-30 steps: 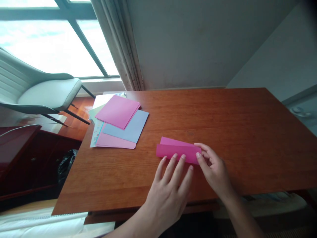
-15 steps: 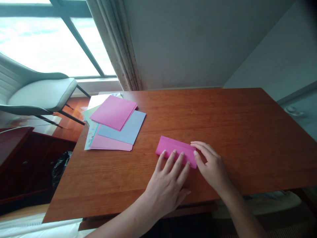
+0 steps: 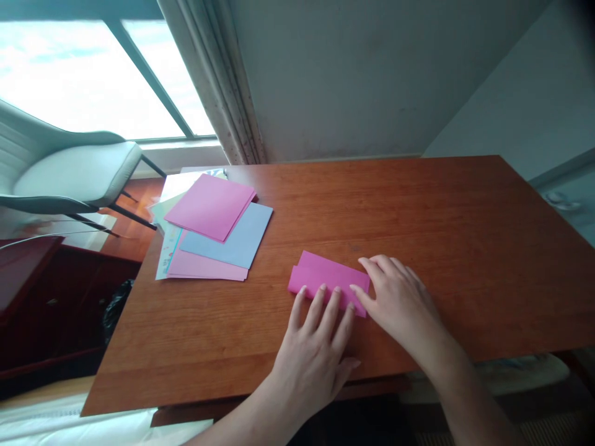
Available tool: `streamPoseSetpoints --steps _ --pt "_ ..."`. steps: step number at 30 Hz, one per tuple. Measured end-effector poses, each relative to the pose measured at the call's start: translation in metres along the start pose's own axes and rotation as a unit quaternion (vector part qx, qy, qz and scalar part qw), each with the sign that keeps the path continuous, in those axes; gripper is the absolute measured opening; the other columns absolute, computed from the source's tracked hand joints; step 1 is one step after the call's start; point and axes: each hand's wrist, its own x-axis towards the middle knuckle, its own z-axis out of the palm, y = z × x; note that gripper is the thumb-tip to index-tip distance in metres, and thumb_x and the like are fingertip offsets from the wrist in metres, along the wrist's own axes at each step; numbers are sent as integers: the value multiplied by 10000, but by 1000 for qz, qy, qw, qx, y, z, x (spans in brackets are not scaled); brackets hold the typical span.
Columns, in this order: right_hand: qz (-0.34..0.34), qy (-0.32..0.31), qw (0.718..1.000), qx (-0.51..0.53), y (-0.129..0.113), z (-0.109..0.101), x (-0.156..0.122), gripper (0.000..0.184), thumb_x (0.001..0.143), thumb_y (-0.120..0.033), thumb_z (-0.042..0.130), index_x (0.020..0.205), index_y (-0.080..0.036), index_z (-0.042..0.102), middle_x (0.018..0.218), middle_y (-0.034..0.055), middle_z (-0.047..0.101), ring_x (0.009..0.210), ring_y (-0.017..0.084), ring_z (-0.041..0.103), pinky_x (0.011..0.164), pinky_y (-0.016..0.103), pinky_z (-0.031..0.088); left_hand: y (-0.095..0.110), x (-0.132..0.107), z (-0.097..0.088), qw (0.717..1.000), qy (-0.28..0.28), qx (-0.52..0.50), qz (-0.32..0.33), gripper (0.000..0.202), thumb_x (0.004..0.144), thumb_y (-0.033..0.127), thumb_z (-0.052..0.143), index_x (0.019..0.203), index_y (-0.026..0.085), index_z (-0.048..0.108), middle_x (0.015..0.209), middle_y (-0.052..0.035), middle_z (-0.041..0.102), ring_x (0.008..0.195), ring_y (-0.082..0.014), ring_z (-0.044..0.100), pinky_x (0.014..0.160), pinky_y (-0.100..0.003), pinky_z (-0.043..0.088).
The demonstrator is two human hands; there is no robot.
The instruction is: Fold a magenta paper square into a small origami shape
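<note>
Where the reddish wooden bench (image 3: 418,204) fills most of the view, it stands against a pale wall, with a window (image 3: 69,80) and a hanging curtain (image 3: 214,80) off its far left corner. A grey chair (image 3: 69,176) sits on the floor beyond the left edge of the bench.

On the far left part of the bench lies a loose stack of paper sheets: a pink sheet (image 3: 209,206) on top, a light blue sheet (image 3: 242,238) under it, and a paler pink sheet (image 3: 199,267) showing at the near side, with white and patterned edges poking out to the left.

The left hand (image 3: 316,356) lies flat and open, fingers spread, its fingertips pressing on the near long edge of a folded magenta paper (image 3: 325,275). The right hand (image 3: 400,297) is also open and flat, resting at the right end of that paper, thumb on its near right corner. Neither hand grips anything.

The folded magenta paper is a narrow strip lying flat near the middle of the bench, well apart from the stack, its upper layer set slightly back from the lower one.
</note>
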Motion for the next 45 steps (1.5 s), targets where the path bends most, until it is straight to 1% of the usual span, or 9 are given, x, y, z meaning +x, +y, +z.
streamPoseSetpoints --steps 11,14,18,23,27,31,34,38,45 --pt "9 -23 1000 11 3 2 -5 108 830 -274 665 843 -237 565 880 78 635 854 271 603 731 389 494 -5 1 0 1000 4 -12 1 636 970 510 426 1515 187 374 1594 -134 343 1466 -369 293 1198 -587 123" --pt "14 -30 997 71 3 3 -5 92 820 -214 635 829 -237 546 880 66 639 863 258 615 752 377 503 -3 -1 2 1000 11 -11 -3 636 966 501 441 1515 188 370 1594 -136 342 1462 -365 304 1197 -585 136" --pt "72 -43 978 192 0 4 -5 205 846 -186 592 1046 -229 581 961 59 712 820 235 677 724 356 527 -2 -2 0 1000 21 -22 -5 602 967 476 451 1495 193 399 1593 -132 345 1462 -359 310 1188 -582 192" --pt "51 -33 941 332 6 -1 1 127 873 -254 605 966 -239 691 955 40 750 840 215 693 747 326 539 -38 7 -26 988 116 -82 -58 562 935 361 550 1463 215 428 1594 -128 342 1460 -329 313 1176 -535 286" --pt "36 -91 887 451 16 -3 15 139 866 -312 642 918 -212 723 917 41 743 842 210 683 725 307 548 -87 24 -44 930 209 -248 -173 718 870 346 661 1500 236 334 1574 -145 358 1435 -312 370 1131 -507 382" --pt "83 -70 829 549 16 8 25 186 832 -372 705 920 -209 722 895 25 731 824 193 676 715 291 555 -107 34 -41 782 120 -576 -209 505 829 371 723 1270 191 555 1129 -99 708 975 -224 701 808 -336 584" --pt "121 -24 801 586 13 20 27 209 804 -391 741 895 -204 716 855 15 721 797 179 665 712 282 553 -102 35 -36 700 131 -651 -263 287 768 370 788 902 164 639 834 -26 720 705 -147 682 642 -240 558" --pt "160 29 787 595 9 30 26 247 791 -432 756 857 -197 720 812 22 720 748 175 649 667 280 544 -94 33 -34 686 129 -656 -287 290 729 366 822 785 151 637 735 -1 684 635 -119 636 578 -205 513" --pt "197 96 792 570 9 31 25 239 775 -432 771 828 -201 736 757 12 710 687 157 623 622 268 527 -93 35 -29 730 155 -593 -302 292 731 396 810 722 144 660 643 20 616 565 -87 529 505 -181 392"
